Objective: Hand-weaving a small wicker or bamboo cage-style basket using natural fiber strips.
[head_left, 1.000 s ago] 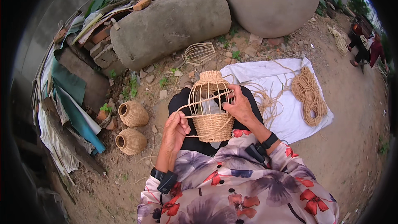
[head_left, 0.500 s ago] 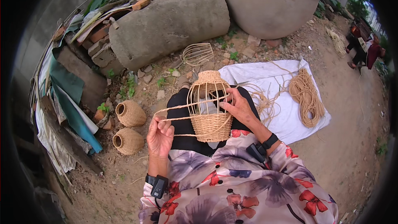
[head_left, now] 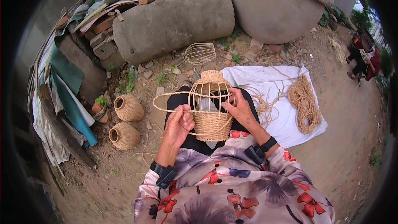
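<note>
Between my knees stands a half-woven basket (head_left: 212, 125), its lower part and neck woven and the bare upright ribs showing between them. A straw-coloured twisted cord (head_left: 159, 95) runs from the ribs out to the left in a long loop and back to the basket. My left hand (head_left: 179, 125) pinches the lower strand of this loop close to the basket's left side. On the other side my right hand (head_left: 240, 108) grips the ribs, thumb and fingers at the right edge of the open part. The fingertips are partly hidden among the ribs.
Two finished small baskets (head_left: 128, 108) lie at the left. A bare basket frame (head_left: 199, 54) lies ahead, near a concrete cylinder (head_left: 174, 23). To the right, a coil of cord (head_left: 304, 103) rests on a white sheet (head_left: 286, 137). Another person (head_left: 371, 64) sits far right.
My left hand has moved right, toward the basket, and now pinches the lower strand there. The cord loop at left has rounded and slackened. My right hand stays on the ribs.
</note>
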`<state>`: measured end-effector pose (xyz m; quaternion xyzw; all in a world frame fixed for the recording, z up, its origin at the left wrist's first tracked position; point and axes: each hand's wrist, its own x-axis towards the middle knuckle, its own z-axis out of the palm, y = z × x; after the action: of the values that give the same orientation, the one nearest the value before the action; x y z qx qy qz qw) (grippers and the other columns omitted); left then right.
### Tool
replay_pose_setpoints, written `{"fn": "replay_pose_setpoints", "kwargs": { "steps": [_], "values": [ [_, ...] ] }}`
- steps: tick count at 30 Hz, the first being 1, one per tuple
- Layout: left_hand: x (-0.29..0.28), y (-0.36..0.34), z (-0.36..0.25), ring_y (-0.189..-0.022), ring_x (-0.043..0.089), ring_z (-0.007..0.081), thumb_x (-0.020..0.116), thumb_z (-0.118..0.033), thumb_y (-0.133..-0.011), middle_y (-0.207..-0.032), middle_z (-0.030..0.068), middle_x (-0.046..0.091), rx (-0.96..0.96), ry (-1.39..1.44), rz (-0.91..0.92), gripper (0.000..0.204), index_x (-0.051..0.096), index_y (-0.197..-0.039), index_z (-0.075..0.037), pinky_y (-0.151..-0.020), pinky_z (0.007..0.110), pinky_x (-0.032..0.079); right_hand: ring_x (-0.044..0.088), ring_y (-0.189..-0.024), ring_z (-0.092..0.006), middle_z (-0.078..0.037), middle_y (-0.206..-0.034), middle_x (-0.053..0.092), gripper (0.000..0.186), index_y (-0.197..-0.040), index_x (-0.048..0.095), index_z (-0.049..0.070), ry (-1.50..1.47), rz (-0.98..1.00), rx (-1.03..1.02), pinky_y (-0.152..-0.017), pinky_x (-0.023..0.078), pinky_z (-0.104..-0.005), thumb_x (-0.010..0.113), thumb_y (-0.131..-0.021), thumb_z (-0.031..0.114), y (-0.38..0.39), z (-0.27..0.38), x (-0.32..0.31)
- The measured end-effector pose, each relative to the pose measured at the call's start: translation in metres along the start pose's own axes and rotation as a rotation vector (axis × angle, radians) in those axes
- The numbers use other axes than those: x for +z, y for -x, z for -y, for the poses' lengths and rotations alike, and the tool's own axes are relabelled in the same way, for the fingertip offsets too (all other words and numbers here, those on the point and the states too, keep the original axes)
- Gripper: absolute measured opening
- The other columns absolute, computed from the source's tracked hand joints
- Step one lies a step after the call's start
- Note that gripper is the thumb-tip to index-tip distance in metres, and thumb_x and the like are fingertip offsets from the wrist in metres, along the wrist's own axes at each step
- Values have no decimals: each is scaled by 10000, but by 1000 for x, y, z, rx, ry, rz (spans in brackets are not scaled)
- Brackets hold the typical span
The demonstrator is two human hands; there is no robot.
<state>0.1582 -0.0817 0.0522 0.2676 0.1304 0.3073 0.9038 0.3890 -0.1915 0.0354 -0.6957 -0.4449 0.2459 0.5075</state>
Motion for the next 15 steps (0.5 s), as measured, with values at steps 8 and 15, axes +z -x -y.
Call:
{"fn": "replay_pose_setpoints", "kwargs": {
  "steps": [8,15],
  "values": [
    [-46,2,-12,-579,426,80,502,-293,-1012,-661,-31,468,151,134,-183,219,558,-938,-94,-518,235,363,584,-696,-180,-97,-836,616,695,-1316,429,18,21,-27,-31,-665,477,-322,725,-772,334,-2,0,-1],
    [-46,-9,-11,-596,453,87,515,-294,-1005,-693,-21,498,127,46,-288,216,563,-946,-91,-557,251,395,541,-1056,-310,-176,-1193,542,787,-1353,398,36,293,-231,-153,-901,415,-428,735,-761,430,13,25,11]
  ]
}}
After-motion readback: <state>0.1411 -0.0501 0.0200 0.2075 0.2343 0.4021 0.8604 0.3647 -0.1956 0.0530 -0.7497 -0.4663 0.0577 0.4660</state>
